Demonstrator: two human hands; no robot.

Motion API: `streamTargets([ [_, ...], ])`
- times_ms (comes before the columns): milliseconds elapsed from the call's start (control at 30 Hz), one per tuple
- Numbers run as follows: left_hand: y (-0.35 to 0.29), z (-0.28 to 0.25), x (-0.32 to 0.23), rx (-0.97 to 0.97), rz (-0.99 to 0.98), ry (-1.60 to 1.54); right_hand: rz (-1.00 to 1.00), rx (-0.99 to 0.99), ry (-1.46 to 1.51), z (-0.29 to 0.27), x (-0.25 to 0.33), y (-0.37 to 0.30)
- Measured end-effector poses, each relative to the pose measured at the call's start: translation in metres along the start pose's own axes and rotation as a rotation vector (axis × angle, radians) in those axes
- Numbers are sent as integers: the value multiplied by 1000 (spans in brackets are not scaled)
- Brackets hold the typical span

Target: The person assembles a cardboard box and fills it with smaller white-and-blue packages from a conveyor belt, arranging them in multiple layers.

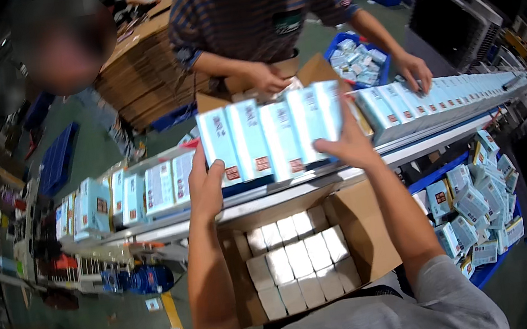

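My left hand (207,185) and my right hand (347,143) press from both ends on a row of several upright light-blue boxes (272,132), holding it above the conveyor (320,180). Below the row an open cardboard carton (355,232) shows a layer of white box ends packed in rows. More light-blue boxes (138,193) stand on the conveyor to the left, and a long line of them (450,92) runs off to the right.
Across the conveyor a person in a striped shirt reaches into another carton (278,80), one hand on the box line. Blue bins of loose boxes sit at lower right (482,213) and behind (357,58). Flat cardboard is stacked at the back left (141,74).
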State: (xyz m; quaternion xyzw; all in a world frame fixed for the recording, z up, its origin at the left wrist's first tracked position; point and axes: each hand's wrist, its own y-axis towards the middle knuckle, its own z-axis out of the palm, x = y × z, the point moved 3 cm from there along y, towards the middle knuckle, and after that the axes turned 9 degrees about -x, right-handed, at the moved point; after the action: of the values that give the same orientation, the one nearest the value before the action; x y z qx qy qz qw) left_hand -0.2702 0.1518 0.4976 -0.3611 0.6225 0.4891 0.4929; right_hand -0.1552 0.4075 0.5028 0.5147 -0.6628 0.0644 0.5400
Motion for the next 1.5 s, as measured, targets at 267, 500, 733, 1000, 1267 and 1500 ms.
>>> streamTargets([
  [267,-146,-47,-52,295,-223,106,199,1,223,-47,70,-142],
  [500,-181,-60,81,371,-478,63,182,211,-51,26,-44,-191],
  [733,-185,-75,123,387,-744,-306,225,333,-15,36,-36,-173],
  [1000,-185,-72,145,371,-610,-465,232,322,8,37,-36,-174],
  [1267,-176,-64,114,223,-762,-234,204,297,-17,40,-46,-181],
  [1500,-182,-50,65,-14,-233,529,284,236,-239,44,-29,-191],
])
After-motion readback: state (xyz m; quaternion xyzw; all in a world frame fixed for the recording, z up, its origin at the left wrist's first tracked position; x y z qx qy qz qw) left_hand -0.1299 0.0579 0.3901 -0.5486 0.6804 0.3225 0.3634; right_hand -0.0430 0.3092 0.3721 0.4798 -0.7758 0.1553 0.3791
